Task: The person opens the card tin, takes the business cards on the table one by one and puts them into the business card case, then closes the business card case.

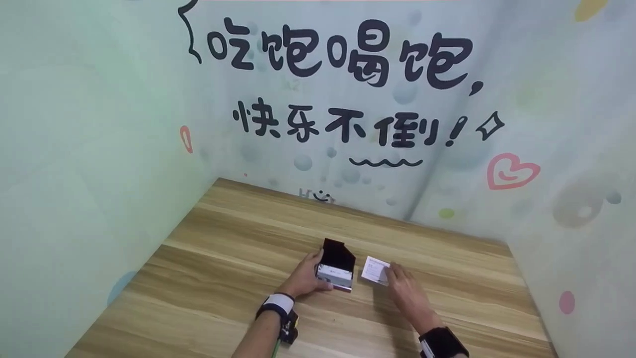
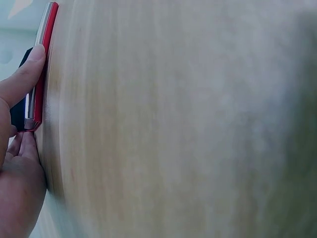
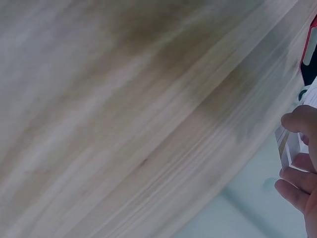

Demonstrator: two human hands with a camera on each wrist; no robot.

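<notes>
In the head view, my left hand [image 1: 304,278] grips an open card case [image 1: 339,256] by its left side, thumb at the near edge. Its raised lid is black inside, and a white strip with small print shows in the lower part. The left wrist view shows the red outside and silver frame of the case [image 2: 47,34], with the left thumb pressed on its edge. To the right of the case, my right hand [image 1: 405,291] pinches white printed cards [image 1: 375,271] at their right end. In the right wrist view, the fingers partly cover the cards [image 3: 285,144].
Both hands work over a wood-grain table [image 1: 238,233]. Pale printed wall sheets [image 1: 348,184] with large dark lettering close it in at the back and sides. A band with a small black device [image 1: 289,328] is strapped to the left wrist, and a dark band [image 1: 442,343] to the right.
</notes>
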